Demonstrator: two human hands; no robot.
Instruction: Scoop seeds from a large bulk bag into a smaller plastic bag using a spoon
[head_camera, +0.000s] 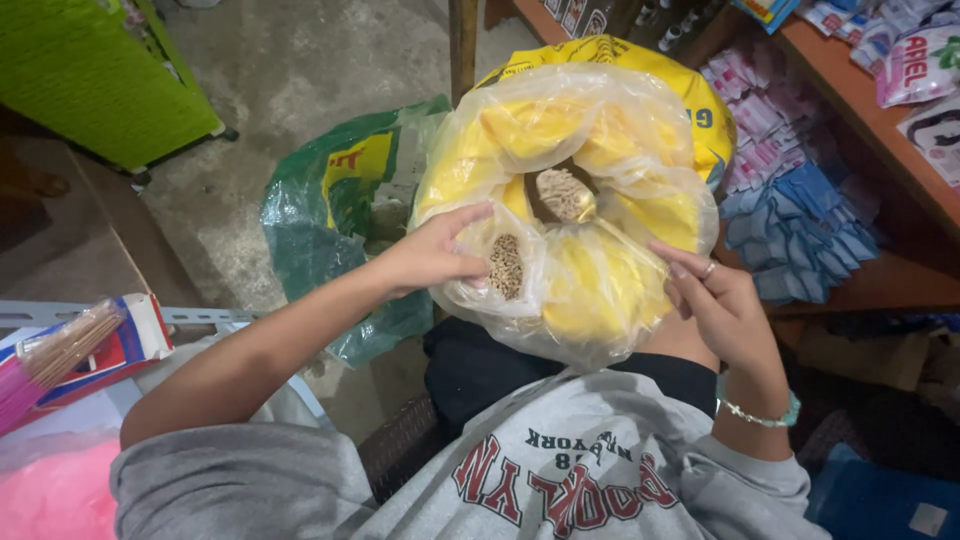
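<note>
Left hand (430, 255) grips small clear bag (500, 270) of brown pellets. Right hand (725, 305) pinches scoop handle (640, 250) over big yellow sack (590, 180).

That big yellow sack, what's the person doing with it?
A person sits over a big yellow sack lined with clear plastic. Their left hand holds a small clear bag with brown pellets in it. Their right hand holds the handle of a scoop, heaped with the same pellets, at the sack's opening.
</note>
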